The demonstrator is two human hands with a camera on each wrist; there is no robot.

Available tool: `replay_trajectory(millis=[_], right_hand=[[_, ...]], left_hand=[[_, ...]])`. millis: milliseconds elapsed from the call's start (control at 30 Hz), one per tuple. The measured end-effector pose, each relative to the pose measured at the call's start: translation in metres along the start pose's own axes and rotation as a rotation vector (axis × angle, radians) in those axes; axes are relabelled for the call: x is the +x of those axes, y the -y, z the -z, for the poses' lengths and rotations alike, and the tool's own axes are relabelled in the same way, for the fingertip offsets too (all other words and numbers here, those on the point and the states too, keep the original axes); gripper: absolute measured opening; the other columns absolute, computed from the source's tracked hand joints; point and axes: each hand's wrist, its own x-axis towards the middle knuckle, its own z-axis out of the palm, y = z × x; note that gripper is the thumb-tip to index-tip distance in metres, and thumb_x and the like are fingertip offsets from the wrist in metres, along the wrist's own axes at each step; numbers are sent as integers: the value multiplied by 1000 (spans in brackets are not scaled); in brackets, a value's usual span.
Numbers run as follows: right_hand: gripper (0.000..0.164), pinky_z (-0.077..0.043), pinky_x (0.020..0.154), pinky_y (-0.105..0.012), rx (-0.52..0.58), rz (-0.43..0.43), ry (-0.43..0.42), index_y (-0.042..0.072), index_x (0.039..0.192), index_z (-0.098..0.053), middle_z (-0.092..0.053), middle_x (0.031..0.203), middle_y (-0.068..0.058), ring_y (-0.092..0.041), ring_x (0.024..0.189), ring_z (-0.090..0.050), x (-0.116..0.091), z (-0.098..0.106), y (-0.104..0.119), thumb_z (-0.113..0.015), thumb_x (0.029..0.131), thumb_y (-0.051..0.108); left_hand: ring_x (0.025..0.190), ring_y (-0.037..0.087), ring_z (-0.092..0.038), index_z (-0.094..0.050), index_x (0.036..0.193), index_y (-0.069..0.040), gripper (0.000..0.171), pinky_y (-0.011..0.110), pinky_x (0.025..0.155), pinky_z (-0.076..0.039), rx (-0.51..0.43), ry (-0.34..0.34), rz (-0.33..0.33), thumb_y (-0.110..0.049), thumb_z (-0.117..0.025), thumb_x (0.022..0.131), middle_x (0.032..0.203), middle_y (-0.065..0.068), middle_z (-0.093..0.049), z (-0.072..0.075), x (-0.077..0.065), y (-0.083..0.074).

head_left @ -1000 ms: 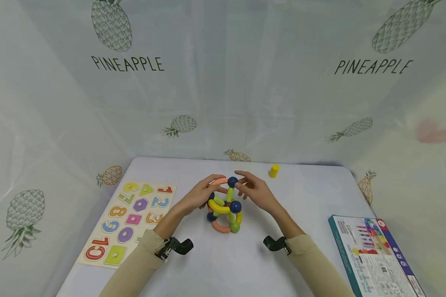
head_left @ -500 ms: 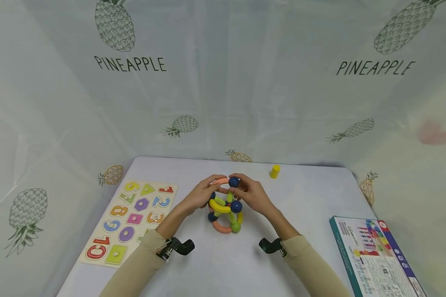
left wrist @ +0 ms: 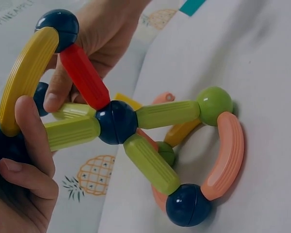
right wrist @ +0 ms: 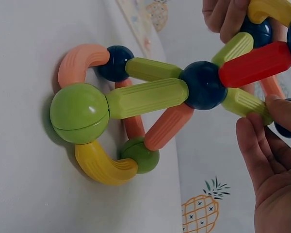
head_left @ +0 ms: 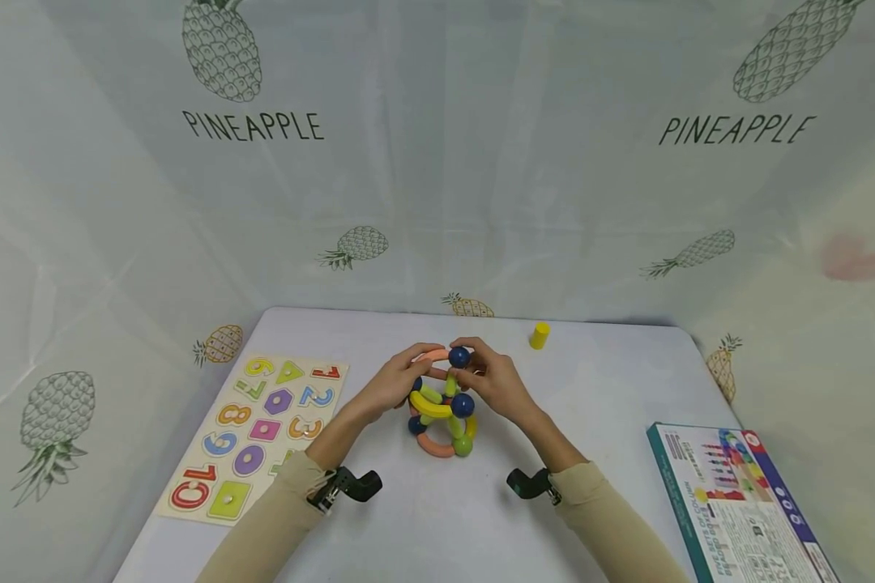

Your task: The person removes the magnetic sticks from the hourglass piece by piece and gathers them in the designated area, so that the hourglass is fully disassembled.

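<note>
"PINEAPPLE" marks the pale grey cloth backdrop (head_left: 437,162); the left hand (head_left: 392,384) and right hand (head_left: 503,385) grip a glossy, multicoloured ball-and-rod structure (head_left: 432,408).

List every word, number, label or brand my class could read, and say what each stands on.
"PINEAPPLE": cloth, twice in head view; again, less clear, in left wrist view.
"1": board, red.
"2": board, blue.
"3": board, orange.
"6": board, yellow.
"7": board, green.
"8": board, orange.
"9": board, blue.
"10": board, red.
Too small to read: the box's print.
Partly covered, unreadable: green mark by left sleeve.
Toy: none seen.
</note>
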Motion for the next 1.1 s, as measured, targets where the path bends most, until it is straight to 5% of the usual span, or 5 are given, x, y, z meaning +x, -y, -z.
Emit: replay_trajectory(millis=[267, 733, 1100], right_hand=[[42, -60, 68, -48, 18, -5, -11, 24, 131, -50, -69, 84, -1, -17, 68, -69, 1, -3, -2, -71, 95, 19], [43, -59, 64, -30, 1, -50, -35, 24, 130, -47, -69, 80, -2, -15, 66, -69, 2, -5, 1, -72, 95, 20], [45, -60, 72, -49, 52, -85, -50, 21, 131, -47, -72, 80, -2, -15, 67, -70, 0, -6, -2, -72, 95, 25]], left_hand=[[38, 13, -29, -47, 149, -30, 40, 23, 40, -32, 2, -4, -3, -35, -39, 110, 125, 8, -70, -1, 0, 1], [37, 12, -28, -47, 148, -30, 40, 22, 40, -30, -6, -8, -14, -37, -38, 110, 124, 9, -70, 0, 0, 3], [36, 11, -29, -48, 147, -29, 38, 22, 39, -29, -26, -12, -7, -32, -38, 111, 121, 10, -72, -1, -2, -1]])
